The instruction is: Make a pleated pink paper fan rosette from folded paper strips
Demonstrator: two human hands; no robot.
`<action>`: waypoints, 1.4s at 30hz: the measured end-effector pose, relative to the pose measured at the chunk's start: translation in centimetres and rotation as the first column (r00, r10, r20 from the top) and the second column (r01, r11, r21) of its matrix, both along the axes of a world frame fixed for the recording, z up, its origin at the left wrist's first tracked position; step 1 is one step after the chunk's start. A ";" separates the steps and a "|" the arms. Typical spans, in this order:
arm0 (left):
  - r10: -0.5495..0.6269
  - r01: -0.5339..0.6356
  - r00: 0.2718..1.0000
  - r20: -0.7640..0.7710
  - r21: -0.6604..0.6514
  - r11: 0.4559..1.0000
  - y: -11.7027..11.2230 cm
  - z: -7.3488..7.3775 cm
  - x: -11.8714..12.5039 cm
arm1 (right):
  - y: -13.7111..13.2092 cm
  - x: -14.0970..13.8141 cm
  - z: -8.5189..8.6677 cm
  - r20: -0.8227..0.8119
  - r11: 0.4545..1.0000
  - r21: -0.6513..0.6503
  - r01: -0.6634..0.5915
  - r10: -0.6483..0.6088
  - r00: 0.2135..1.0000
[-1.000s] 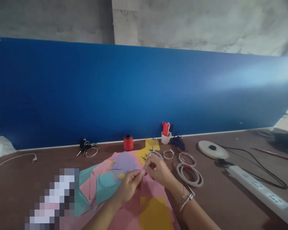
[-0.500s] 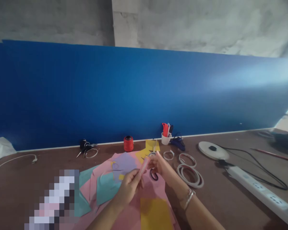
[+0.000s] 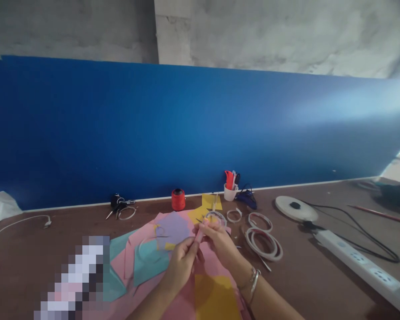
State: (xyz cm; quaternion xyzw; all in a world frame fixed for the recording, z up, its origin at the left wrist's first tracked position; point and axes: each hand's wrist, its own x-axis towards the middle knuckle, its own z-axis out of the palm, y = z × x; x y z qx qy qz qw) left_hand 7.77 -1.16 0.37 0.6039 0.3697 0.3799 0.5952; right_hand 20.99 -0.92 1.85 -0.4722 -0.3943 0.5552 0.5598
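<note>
Since the pink strip [image 3: 199, 236] looks flimsy, my left hand [image 3: 180, 261] and right hand [image 3: 216, 239] pinch its ends, short of the tabletop's far edge [image 3: 153, 204].

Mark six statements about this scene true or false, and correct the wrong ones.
1. The left hand and right hand are both on a small pink piece. True.
2. The back panel is green. False: it is blue.
3. The red spool stands to the left of the white cup. True.
4. The bracelet is worn on the left wrist. False: it is on the right wrist.
5. The nearest yellow sheet lies on pink paper. True.
6. The power strip lies to the left of the hands. False: it lies to their right.
</note>
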 end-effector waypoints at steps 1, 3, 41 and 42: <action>-0.014 0.014 1.000 0.007 -0.003 1.000 -0.1 0.0 0.1 | 0.0 0.1 0.0 -0.049 1.000 0.007 0.009 -0.008 0.999; -0.034 0.034 0.999 0.024 -0.011 0.999 -0.2 0.0 0.1 | 0.1 0.1 -0.2 -0.132 0.999 0.036 0.023 -0.018 0.991; 0.086 -0.077 0.994 0.066 -0.135 0.988 1.1 -1.8 0.0 | -0.4 1.0 -0.4 0.590 0.728 0.685 -0.007 -0.548 0.593; 0.092 -0.083 0.993 0.067 -0.124 0.989 1.2 -1.7 0.0 | -0.7 0.8 -0.1 0.671 0.728 0.667 -0.158 -0.495 0.552</action>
